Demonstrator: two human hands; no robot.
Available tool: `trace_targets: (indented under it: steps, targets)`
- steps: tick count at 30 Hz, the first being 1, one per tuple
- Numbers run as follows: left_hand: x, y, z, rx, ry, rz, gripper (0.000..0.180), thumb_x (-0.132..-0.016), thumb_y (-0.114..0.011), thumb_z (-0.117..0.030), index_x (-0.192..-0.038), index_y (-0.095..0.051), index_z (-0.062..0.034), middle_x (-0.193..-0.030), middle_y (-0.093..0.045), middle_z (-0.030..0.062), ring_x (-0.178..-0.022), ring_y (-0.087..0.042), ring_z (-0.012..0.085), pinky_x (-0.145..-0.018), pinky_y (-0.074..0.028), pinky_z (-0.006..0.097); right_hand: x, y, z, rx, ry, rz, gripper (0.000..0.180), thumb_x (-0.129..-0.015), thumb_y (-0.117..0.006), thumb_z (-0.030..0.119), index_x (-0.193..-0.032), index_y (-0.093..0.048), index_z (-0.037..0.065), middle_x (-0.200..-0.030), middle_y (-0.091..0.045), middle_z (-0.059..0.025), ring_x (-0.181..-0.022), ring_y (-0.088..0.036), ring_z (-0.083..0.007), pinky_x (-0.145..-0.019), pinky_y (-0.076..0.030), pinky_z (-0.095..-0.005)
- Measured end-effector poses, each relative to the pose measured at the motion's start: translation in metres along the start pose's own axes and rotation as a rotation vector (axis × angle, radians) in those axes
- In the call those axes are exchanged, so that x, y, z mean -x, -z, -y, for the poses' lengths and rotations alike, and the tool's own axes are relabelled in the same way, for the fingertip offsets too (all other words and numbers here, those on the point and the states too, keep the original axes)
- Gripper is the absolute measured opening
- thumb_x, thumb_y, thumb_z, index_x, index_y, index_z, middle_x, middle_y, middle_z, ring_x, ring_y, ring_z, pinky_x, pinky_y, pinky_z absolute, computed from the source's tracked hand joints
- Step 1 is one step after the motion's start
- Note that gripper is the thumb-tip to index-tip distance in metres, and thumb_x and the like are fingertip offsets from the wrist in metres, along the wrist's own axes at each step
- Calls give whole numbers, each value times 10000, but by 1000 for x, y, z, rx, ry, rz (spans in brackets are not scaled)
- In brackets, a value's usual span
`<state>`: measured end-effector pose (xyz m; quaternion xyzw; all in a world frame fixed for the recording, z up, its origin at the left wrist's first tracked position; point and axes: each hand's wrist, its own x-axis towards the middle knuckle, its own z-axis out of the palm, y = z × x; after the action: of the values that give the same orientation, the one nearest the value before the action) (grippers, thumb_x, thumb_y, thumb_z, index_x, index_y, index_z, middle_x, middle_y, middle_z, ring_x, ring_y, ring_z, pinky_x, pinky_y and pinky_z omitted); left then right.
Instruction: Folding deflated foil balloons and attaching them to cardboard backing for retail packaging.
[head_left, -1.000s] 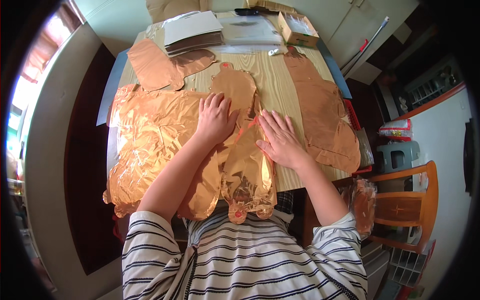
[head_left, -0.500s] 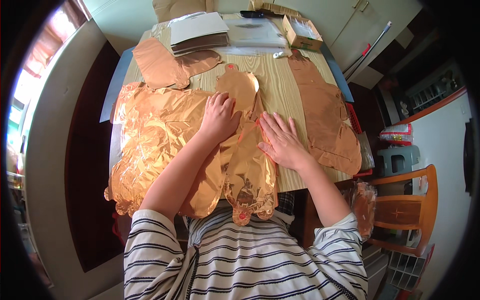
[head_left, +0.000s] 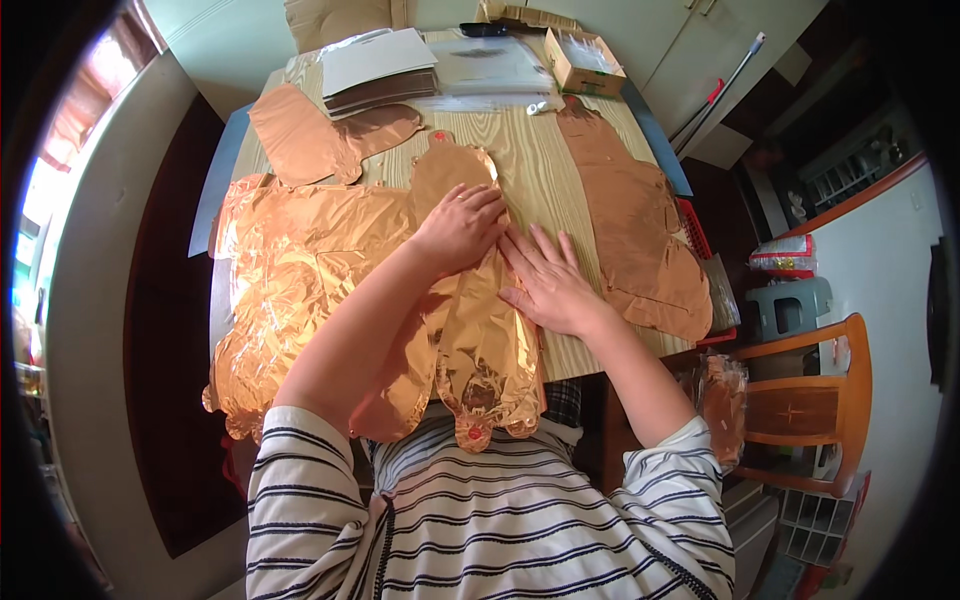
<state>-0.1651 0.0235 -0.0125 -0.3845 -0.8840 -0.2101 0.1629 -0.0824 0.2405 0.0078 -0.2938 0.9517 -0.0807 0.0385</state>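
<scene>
A flat, deflated copper-coloured foil balloon [head_left: 482, 350] lies lengthwise in front of me, folded narrow, its lower end with a red spot hanging over the table's near edge. My left hand [head_left: 462, 228] rests on its upper part, fingers bent and together over its right edge; the fingertips are partly hidden. My right hand [head_left: 550, 288] lies flat with fingers stretched out, along the same edge and partly on the bare wood. Both hands nearly touch. To the left spreads a wide, crinkled sheet of the same foil [head_left: 300, 290], partly under my left forearm.
Another flat foil balloon [head_left: 640, 220] lies at the table's right side, and a folded foil piece [head_left: 295, 135] at the far left. Along the back are stacked cards [head_left: 378, 65], clear plastic bags [head_left: 490, 70] and a cardboard box [head_left: 585, 65]. A wooden chair [head_left: 800, 410] stands right.
My left hand has moved right over the foil's edge, close to my right hand, its fingers now bent over. My right hand stays flat. The whole view has shifted slightly.
</scene>
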Motion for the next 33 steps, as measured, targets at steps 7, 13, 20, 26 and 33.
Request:
trace_targets:
  steps: [7, 13, 20, 26, 33]
  targets:
    - [-6, 0, 9, 63, 30, -58, 408, -904, -676, -276, -1230, -649, -32, -1301, -636, 164, -1239, -581, 352, -1113, -400, 494, 16, 0, 5, 3, 67, 1, 790, -1027, -456, 546, -1600, -256, 40, -1682, -203, -159, -1562, -131, -370, -1255, -53, -557]
    - [-23, 1, 13, -16, 49, 11, 403, -854, -723, -352, -1111, -690, -43, -1143, -688, 129, -1126, -624, 329, -1073, -423, 485, 51, 3, 23, -16, 64, 33, 800, -1007, -506, 530, -1598, -267, 47, -1681, -204, -159, -1559, -142, -370, -1251, -75, -567]
    - [-21, -4, 42, -92, 141, -55, 446, -860, -731, -398, -1169, -689, -78, -1202, -670, 123, -1139, -626, 321, -1090, -420, 478, 63, 1, 30, -46, 96, 15, 818, -970, -581, 506, -1595, -295, 64, -1683, -202, -152, -1564, -138, -348, -1254, -78, -567]
    - [15, 60, -26, 180, 438, -268, 404, -920, -712, -330, -1191, -647, -37, -1250, -639, 168, -1103, -637, 322, -936, -512, 436, 66, 0, 28, -63, 73, 8, 797, -974, -576, 505, -1586, -314, 68, -1670, -233, -152, -1551, -163, -366, -1249, -96, -568]
    - [203, 176, -162, 975, 1257, 657, 432, -1055, -568, -386, -1144, -669, 25, -888, -708, 79, -799, -689, 139, -717, -560, 280, 75, 0, 25, -69, 135, -68, 799, -974, -564, 536, -1584, -327, 77, -1662, -262, -154, -1538, -203, -375, -1236, -138, -574]
